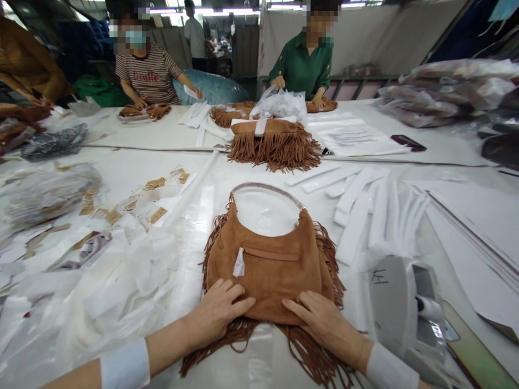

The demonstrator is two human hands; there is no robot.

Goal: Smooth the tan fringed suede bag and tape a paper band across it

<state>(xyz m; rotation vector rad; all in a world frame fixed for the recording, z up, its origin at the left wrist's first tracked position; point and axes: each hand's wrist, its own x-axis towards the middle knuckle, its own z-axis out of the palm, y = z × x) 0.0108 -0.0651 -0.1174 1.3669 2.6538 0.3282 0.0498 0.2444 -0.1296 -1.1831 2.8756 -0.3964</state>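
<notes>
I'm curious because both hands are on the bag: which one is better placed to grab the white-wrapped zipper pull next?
Probably the left hand: its fingers rest on the brown bag just below the white-wrapped zipper pull. The right hand touches the bag's other lower side, farther away.

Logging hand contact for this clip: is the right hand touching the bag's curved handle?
No, the right hand rests on the lower part of the brown bag, well apart from the handle.
</notes>
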